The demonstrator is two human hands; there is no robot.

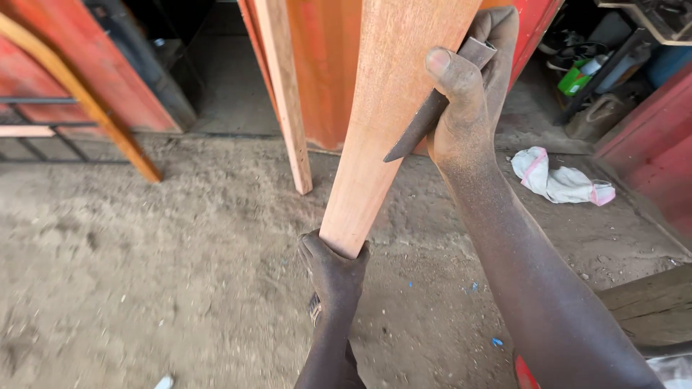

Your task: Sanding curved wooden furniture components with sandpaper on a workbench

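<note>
A long reddish wooden plank (389, 108) stands tilted upright in front of me. My left hand (333, 270) grips its lower end from underneath. My right hand (468, 94) wraps around the plank's right edge higher up and also holds a dark, flat pointed metal tool (425, 119) pressed against the wood, tip pointing down-left. Both hands and forearms are dusted with sawdust.
A narrower wooden board (288, 101) leans against an orange-red metal wall behind. A curved wooden piece (86, 108) leans at left. A crumpled white and pink cloth (559, 180) lies on the dusty ground at right. A timber edge (652, 306) juts in at lower right.
</note>
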